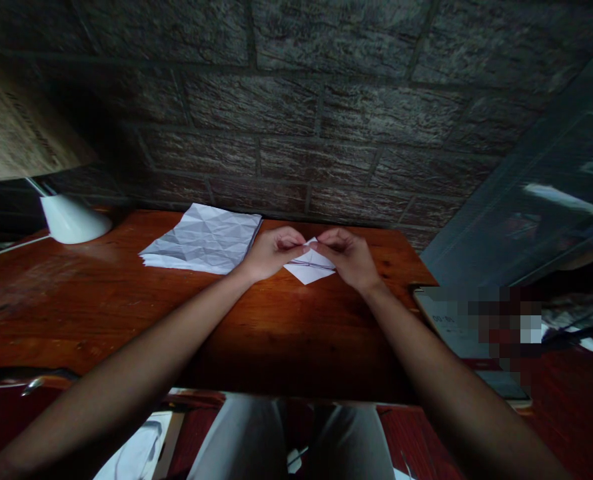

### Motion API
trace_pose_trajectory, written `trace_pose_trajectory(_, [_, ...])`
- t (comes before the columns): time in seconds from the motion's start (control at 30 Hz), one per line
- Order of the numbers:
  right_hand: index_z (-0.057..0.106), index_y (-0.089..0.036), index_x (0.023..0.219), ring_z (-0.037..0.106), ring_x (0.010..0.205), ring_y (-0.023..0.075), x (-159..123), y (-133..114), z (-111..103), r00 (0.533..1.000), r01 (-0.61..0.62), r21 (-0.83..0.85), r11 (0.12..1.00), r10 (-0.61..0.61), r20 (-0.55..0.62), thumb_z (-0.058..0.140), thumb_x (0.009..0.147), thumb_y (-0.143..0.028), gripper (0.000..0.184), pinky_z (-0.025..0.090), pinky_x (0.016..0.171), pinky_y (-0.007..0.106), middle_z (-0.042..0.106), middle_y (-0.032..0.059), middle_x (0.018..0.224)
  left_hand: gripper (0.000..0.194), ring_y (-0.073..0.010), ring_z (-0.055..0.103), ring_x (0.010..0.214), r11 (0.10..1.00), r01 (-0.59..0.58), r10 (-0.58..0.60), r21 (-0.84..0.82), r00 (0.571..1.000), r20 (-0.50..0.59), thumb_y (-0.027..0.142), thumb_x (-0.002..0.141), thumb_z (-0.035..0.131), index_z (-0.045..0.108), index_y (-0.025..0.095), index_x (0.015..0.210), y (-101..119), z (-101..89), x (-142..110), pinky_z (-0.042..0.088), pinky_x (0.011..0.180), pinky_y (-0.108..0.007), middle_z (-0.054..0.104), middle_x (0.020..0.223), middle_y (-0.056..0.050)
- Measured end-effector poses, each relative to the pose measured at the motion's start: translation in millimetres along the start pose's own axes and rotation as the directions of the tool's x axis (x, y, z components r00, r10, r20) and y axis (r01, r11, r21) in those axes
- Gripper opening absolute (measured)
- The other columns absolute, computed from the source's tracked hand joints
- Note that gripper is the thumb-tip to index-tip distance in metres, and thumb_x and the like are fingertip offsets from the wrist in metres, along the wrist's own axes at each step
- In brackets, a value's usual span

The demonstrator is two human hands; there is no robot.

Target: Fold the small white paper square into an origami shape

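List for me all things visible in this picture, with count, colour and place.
Table: 1, orange-brown, centre
Folded paper: 1, white with dark lines, held near centre
Paper stack: 1, whitish, creased, left of folded paper
Lamp: 1, beige and white, on table's left
Cord: 1, white, beside lamp
Wall: 1, dark grey, behind table
Large panel: 1, blue-grey, right
Flat board: 1, grey, right of table
Sheet: 1, white, lower left
Floor: 1, dark red, below
Unclear items: several, pale, right side
Trouser legs: 2, pale grey, bottom centre
Forearms: 2, bare, over table
Left hand: 1, bare, pinching folded paper's left side
Right hand: 1, bare, pinching its right side
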State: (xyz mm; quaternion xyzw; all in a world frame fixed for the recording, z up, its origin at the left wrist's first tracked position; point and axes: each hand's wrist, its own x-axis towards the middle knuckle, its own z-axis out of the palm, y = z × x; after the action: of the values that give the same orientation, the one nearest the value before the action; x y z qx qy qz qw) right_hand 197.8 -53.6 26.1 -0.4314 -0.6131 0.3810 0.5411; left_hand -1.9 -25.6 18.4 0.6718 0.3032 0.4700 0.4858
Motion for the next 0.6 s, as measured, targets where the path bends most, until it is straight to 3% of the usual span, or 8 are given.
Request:
trace_pose_trajectory(0.2, [0.078, -0.024, 0.086, 0.072, 0.078, 0.0178, 0.5, 0.8, -2.1, 0.998, -0.013, 0.058, 0.998, 0.009, 0.063, 0.094, 0.070, -0.050, 0.035, 0.057, 0.080, 0.035, 0.081, 0.0024, 0.087, 0.025, -0.0146, 0.064, 0.073, 1.000, -0.003, 0.003, 0.014, 1.000, -0.017, 0.039, 0.076, 0.086, 0.072, 0.019, 0.082, 0.9, -1.7, 0.8, 0.050, 0.069, -0.026, 0.074, 0.079, -0.001])
trace_pose_trajectory(0.33, [0.080, -0.023, 0.086, 0.073, 0.081, 0.0193, 0.3, 2.0, -3.0, 0.995, -0.039, 0.008, 0.999, 0.039, 0.090, 0.093, 0.071, -0.050, 0.034, 0.059, 0.080, 0.035, 0.082, 0.0038, 0.091, 0.026, -0.0146, 0.063, 0.071, 0.999, 0.034, -0.033, 0.013, 0.999, -0.040, 0.041, 0.077, 0.085, 0.073, 0.019, 0.080, 1.3, -2.0, 1.6, 0.048, 0.067, -0.026, 0.073, 0.077, 0.000])
trace_pose_trajectory(0.6, [0.079, -0.024, 0.085, 0.071, 0.078, 0.0179, 1.2, 3.5, -4.0, 0.994, -0.044, 0.031, 0.999, 0.041, 0.101, 0.092, 0.072, -0.049, 0.031, 0.057, 0.078, 0.034, 0.081, 0.0016, 0.088, 0.028, -0.0175, 0.070, 0.079, 0.998, 0.059, -0.058, -0.039, 0.998, 0.023, 0.044, 0.078, 0.086, 0.084, 0.019, 0.090, 3.8, -3.9, 0.2, 0.052, 0.076, -0.029, 0.082, 0.090, -0.004])
